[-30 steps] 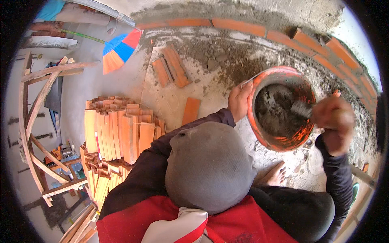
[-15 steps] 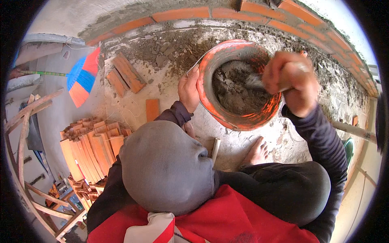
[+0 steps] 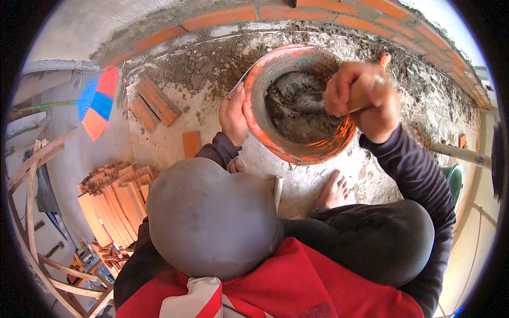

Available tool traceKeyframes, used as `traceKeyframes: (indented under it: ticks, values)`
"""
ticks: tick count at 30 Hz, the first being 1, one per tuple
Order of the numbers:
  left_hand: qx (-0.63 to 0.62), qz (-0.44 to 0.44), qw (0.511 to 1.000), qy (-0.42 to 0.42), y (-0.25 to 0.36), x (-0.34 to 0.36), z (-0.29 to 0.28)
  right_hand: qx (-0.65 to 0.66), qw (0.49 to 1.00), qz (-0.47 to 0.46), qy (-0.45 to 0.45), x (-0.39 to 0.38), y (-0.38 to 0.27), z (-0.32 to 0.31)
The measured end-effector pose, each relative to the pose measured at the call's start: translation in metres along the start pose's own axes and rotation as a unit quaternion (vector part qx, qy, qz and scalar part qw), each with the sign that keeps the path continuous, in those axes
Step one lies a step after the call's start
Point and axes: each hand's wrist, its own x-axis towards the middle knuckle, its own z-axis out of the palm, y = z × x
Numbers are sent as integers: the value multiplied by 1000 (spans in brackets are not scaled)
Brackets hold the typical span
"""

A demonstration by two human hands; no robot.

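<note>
An orange bucket point(image 3: 286, 155), smeared with grey, stands on the floor in front of me with wet grey mortar point(image 3: 299, 124) inside. My left hand point(image 3: 233, 114) is closed on its left rim, beside the thin wire handle point(image 3: 241, 79). Over the right side of the bucket, my right hand point(image 3: 366, 98) wraps round the wooden handle of a trowel. The trowel's blurred metal blade point(image 3: 312, 102) points left into the mortar, and its tip is hard to make out. Past my right hand an orange grip-like end point(image 3: 385, 59) sticks out; what it belongs to is hidden.
A low brick wall point(image 3: 217, 20) curves along the far side, with crumbled mortar point(image 3: 199, 71) at its foot. Loose bricks point(image 3: 156, 100) lie left of the bucket; stacked bricks point(image 3: 114, 204) stand nearer me. A colourful broom point(image 3: 99, 103) is far left, a pole point(image 3: 458, 153) at right.
The whole view has shifted slightly, so the bucket and broom appear further left. My right hand has turned a little with the trowel, and the mortar's surface looks different. My left hand keeps its hold.
</note>
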Motion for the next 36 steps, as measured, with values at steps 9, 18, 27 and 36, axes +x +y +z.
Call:
traceKeyframes:
  ticks: [9,18,27,36]
  values:
    - [18,17,1000,15,8,-3,10,-44,999,-4,-22,3,-5,-4]
    - [45,-27,999,9,4,-11,-8,65,997,-12,39,-1,-26,8]
    - [77,-44,996,14,-3,-4,-16,97,995,-31,-5,9,-25,4]
    - [71,-15,997,19,4,-6,-8,122,991,-53,-18,-8,-27,5]
